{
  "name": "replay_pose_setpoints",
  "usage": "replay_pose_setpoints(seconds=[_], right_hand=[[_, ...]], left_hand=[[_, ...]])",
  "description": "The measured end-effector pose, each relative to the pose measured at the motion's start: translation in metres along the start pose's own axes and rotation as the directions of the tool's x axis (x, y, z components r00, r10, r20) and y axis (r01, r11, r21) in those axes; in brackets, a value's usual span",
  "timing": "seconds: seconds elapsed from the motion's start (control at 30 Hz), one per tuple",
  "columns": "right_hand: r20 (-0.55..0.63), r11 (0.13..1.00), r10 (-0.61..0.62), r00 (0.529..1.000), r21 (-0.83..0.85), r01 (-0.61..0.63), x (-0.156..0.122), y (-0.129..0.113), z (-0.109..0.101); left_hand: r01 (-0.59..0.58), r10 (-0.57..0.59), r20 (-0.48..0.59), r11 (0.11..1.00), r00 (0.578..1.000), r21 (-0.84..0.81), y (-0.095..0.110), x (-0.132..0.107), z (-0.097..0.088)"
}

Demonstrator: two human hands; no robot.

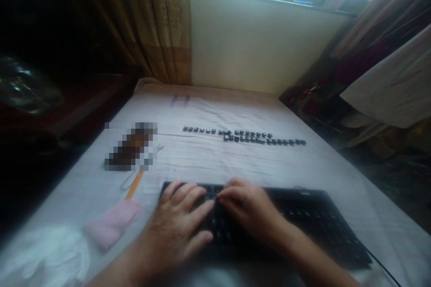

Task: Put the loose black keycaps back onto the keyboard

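At the lower centre of the frame, the left hand is spreading its fingers over the left end of a black computer keyboard, its thumb reaching toward the right. Just beside it, the right hand is bunching its fingers and pointing them down at the keyboard's upper left part; whether the fingertips are pinching a keycap, I cannot tell. The keyboard is lying beneath both hands and stretching to the lower right, where a cable is trailing off.

Beyond the hands, near the middle of the frame, loose dark keycaps are lying in 2 roughly level rows: an upper row and a lower row. By the look of it, a good share of keycaps is already sitting off the keyboard, while its right part seems to be carrying others; blur is hiding which spots are bare.

At left, a pink cloth and an orange stick are lying on the pale sheet, well apart from the keycaps. A patterned curtain is hanging at upper left.
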State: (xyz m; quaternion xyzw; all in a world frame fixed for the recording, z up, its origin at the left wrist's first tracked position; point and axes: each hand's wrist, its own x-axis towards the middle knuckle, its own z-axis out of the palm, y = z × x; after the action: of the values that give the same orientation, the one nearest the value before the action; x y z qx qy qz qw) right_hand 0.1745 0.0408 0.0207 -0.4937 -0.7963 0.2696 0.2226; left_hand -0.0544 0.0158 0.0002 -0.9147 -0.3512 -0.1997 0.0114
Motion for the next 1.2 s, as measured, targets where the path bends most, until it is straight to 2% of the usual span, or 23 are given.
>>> replay_pose_setpoints(seconds=[0.13,0.27,0.43,0.6,0.83,1.0,1.1,1.2], right_hand=[[-0.056,0.998,0.016,0.998,0.055,-0.013,0.003,0.008,-0.018],[-0.041,0.992,0.12,0.992,-0.043,-0.122,0.007,0.018,-0.035],[-0.007,0.962,0.215,0.977,-0.172,-0.213,0.008,0.03,-0.039],[0.08,0.933,0.284,0.955,-0.253,-0.257,0.01,0.031,-0.037],[0.084,0.926,0.311,0.947,-0.249,-0.283,0.012,0.029,-0.037],[0.102,0.934,0.294,0.95,-0.24,-0.263,0.013,0.022,-0.044],[0.128,0.938,0.268,0.955,-0.258,-0.229,0.013,0.018,-0.048],[0.136,0.941,0.261,0.956,-0.255,-0.221,0.013,0.015,-0.051]], left_hand=[[0.062,-0.061,0.019,0.994,0.998,-0.094,-0.006,-0.003,-0.003],[0.187,-0.184,0.035,0.968,0.982,-0.166,-0.022,-0.008,-0.004],[0.325,-0.337,-0.019,0.918,0.941,-0.227,-0.042,-0.016,0.006],[0.316,-0.345,-0.063,0.907,0.936,-0.278,-0.046,-0.022,0.013],[0.346,-0.378,-0.042,0.882,0.925,-0.32,-0.056,-0.031,0.025],[0.418,-0.472,-0.08,0.837,0.878,-0.352,-0.063,-0.031,0.035],[0.386,-0.444,-0.093,0.849,0.891,-0.361,-0.066,-0.029,0.034],[0.4,-0.442,-0.038,0.842,0.896,-0.362,-0.069,-0.025,0.029]])
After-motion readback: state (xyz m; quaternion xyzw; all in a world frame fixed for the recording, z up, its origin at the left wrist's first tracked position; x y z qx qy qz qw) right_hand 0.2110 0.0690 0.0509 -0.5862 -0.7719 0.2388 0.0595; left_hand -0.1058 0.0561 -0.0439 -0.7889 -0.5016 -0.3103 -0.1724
